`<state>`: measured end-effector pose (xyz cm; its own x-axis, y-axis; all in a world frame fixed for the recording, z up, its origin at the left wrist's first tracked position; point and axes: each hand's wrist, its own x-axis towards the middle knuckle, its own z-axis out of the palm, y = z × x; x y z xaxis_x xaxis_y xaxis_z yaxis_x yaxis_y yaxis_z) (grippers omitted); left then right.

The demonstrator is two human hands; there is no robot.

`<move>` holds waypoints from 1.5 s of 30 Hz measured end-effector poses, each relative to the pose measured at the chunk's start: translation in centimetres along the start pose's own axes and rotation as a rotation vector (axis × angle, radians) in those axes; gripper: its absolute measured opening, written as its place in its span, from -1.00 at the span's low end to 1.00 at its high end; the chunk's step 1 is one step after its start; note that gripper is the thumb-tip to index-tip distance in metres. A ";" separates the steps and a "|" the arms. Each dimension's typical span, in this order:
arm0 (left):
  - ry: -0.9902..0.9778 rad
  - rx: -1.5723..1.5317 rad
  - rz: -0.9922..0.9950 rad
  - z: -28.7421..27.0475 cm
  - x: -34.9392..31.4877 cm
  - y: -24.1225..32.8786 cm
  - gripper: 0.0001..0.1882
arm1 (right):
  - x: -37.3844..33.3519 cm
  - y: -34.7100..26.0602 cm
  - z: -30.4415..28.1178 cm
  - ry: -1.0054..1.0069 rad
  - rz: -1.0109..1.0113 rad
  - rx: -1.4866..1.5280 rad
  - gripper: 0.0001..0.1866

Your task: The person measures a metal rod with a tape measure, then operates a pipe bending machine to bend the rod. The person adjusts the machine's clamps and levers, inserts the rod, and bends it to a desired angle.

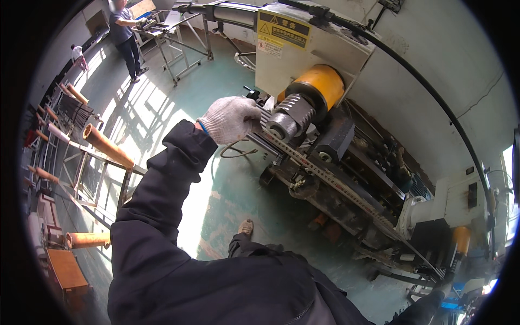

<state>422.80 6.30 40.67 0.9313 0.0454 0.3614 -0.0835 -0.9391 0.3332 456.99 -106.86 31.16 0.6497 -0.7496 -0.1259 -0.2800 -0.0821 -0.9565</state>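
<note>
A tape measure's blade (338, 187) stretches taut along the front of a long metal machine. In a pale knitted glove, my left hand (230, 119) is closed at the blade's upper left end, beside a ridged steel chuck (292, 116). Behind the chuck sits a yellow cylinder (319, 86). My right hand (446, 286) reaches far out to the lower right, where the blade runs into it; it looks closed there, though its fingers are small and dim. A dark block (336, 135) with a round hole stands next to the chuck.
A black hose (428, 89) arches over the machine. Orange-brown tubes (108, 146) rest on metal frames at the left. Another person (125, 38) stands at a work table (168, 32) at the far left. An orange-brown box (66, 269) sits lower left.
</note>
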 end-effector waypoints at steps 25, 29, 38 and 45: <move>-0.030 0.066 -0.079 0.5 0.0 -1.0 -0.80 | -4.5 -3.6 5.4 -0.046 -0.059 -0.211 -0.42; 0.035 0.072 -0.037 1.0 -0.2 -1.1 -0.87 | -4.5 -4.0 5.4 -0.051 -0.077 -0.217 -0.38; 0.003 0.088 -0.080 0.9 -0.1 -1.0 -0.83 | -4.7 -4.2 5.2 -0.056 -0.094 -0.219 -0.29; 0.057 0.088 -0.063 1.2 -0.3 -1.1 -0.83 | -4.6 -3.7 3.9 -0.061 -0.096 -0.189 -0.21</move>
<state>423.06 6.88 39.15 0.9120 0.1219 0.3916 0.0082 -0.9600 0.2799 457.85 -100.54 34.25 0.7195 -0.6921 -0.0579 -0.3384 -0.2767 -0.8994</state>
